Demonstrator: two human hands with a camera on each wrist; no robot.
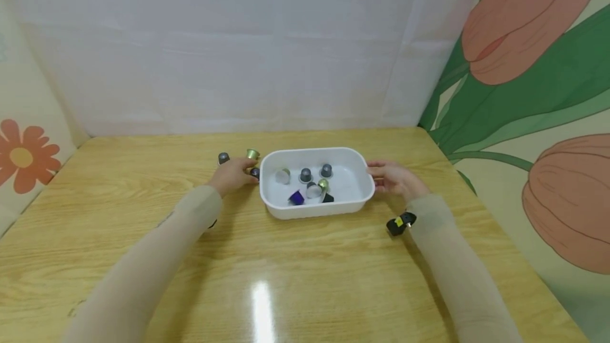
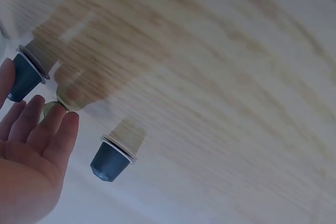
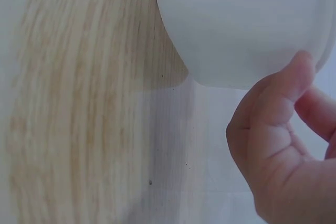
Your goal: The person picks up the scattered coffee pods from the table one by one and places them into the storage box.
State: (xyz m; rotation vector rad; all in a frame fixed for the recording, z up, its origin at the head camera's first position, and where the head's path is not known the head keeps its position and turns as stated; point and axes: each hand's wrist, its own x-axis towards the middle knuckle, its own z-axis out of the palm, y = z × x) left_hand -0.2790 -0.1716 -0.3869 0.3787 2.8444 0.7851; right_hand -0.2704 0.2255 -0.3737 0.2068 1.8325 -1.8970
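Note:
A white plastic tub (image 1: pixel 314 209) stands on the wooden table, holding several coffee capsules, among them a purple one (image 1: pixel 296 198) and a green one (image 1: pixel 323 184). At the tub's right end, my right hand (image 1: pixel 397 179) holds the rim, thumb and fingers bent. My left hand (image 1: pixel 232 175) is by the left end, thumb and fingers apart around a dark coffee capsule (image 2: pixel 25 80). Beyond its fingers lies a gold-green capsule (image 1: pixel 252 154), partly hidden in the left wrist view. Another dark capsule (image 2: pixel 111 159) stands rim down beside that hand.
A white cloth (image 1: pixel 267 57) hangs behind the table (image 1: pixel 305 269). Flower-patterned cloth (image 1: pixel 548 136) lines the right side, with more at the left. Each wrist wears a camera mount; the right one (image 1: pixel 400 224) shows black.

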